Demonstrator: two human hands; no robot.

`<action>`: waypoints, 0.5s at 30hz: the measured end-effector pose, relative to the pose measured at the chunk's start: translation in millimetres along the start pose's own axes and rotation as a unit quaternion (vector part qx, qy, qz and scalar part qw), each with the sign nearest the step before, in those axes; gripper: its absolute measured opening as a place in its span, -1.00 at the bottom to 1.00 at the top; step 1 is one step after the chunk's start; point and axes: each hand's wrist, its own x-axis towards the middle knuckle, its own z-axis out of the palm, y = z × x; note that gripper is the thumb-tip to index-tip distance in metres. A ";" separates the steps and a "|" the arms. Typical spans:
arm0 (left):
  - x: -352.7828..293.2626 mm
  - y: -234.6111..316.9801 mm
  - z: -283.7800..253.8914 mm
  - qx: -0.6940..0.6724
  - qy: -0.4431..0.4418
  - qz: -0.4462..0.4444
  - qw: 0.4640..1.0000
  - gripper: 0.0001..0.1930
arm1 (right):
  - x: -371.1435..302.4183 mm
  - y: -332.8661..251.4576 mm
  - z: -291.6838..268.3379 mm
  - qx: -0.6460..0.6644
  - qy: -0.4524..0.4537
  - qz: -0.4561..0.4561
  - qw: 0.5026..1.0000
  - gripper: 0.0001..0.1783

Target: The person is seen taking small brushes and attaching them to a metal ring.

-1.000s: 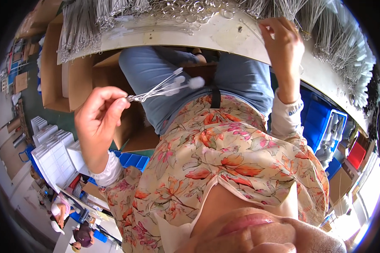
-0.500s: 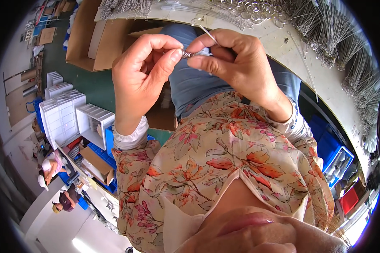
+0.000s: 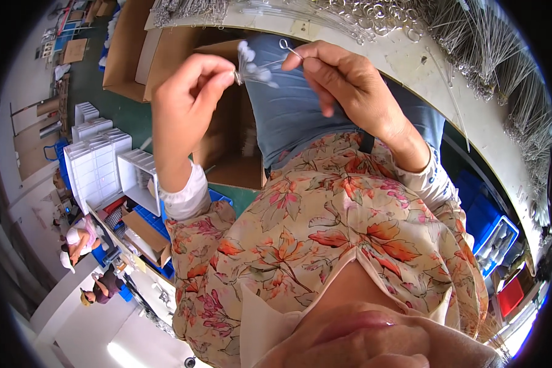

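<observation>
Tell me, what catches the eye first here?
Two raised hands meet at the top centre: the left hand pinches a small bunch of thin wires with white tips, and the right hand holds a small metal ring beside them. Behind, a pale workbench is heaped with more wires.

Left hand (image 3: pixel 187 101) pinching a bundle of white-tipped wires (image 3: pixel 254 66); right hand (image 3: pixel 349 86) gripping a small metal ring (image 3: pixel 284 44) beside it.

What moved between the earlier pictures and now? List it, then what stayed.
The right hand left the table and came in to meet the left hand; its fingers now pinch a metal ring beside the bundle of white-tipped wires. The left hand has held the bundle throughout.
</observation>
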 end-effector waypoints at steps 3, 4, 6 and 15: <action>-1.7 5.5 -5.9 -0.045 0.020 -0.004 0.999 -0.91 | 5.8 8.1 8.1 0.036 0.011 -0.079 0.996 -0.77; -0.3 4.2 -5.8 -0.046 0.027 0.017 0.998 -0.91 | 7.6 4.0 10.6 0.022 0.017 -0.083 0.996 -0.79; -0.8 9.0 -4.3 -0.045 0.030 0.014 0.998 -0.92 | 13.2 4.5 18.5 -0.012 0.040 -0.093 0.995 -0.80; -2.1 17.5 10.9 -0.115 0.040 0.045 0.992 -0.89 | 23.4 -2.1 29.1 -0.008 0.031 -0.082 0.996 -0.89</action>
